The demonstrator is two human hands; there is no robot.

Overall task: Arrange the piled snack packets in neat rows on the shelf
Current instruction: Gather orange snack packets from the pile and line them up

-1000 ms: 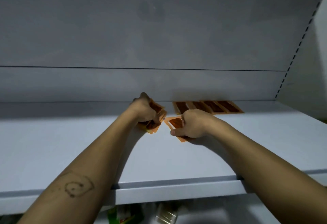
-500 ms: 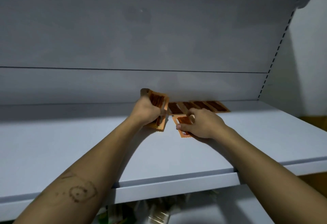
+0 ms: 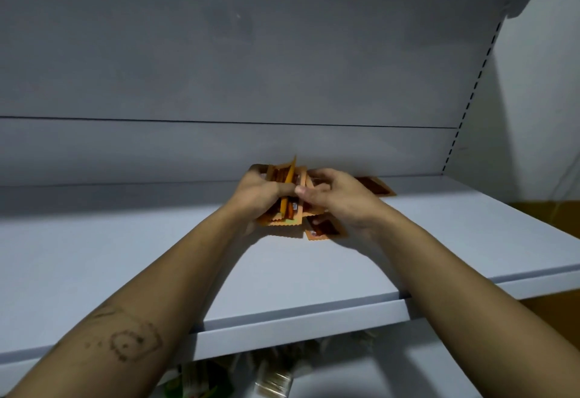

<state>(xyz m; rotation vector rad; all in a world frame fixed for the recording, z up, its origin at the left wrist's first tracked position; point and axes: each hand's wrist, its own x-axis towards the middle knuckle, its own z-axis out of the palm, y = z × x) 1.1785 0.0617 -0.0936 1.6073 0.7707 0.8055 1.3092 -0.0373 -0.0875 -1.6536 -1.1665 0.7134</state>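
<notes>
The left fingers (image 3: 256, 168) are curled round a bundle of snack packets (image 3: 287, 213), gripping it upright just above the shelf (image 3: 282, 281). The right fingers (image 3: 320, 174) and thumb close on the right edge of that bundle, apparently pinching off the nearest packet, though blur hides exactly how many they hold.

Half a second ago the right hand (image 3: 342, 202) was pressing a single packet (image 3: 324, 228) flat. It has now let go and come up to meet the left hand (image 3: 257, 193). That packet lies on the shelf just below the right wrist, in front of the back row (image 3: 375, 185), which lies flat along the rear panel and is mostly hidden behind the hand.

So one more packet looks placed, probably starting a second row, and the next one is being drawn. Most of the bundle remains in the left hand, so the task seems well short of finished. Blurred goods (image 3: 273, 378) sit on the level below.
</notes>
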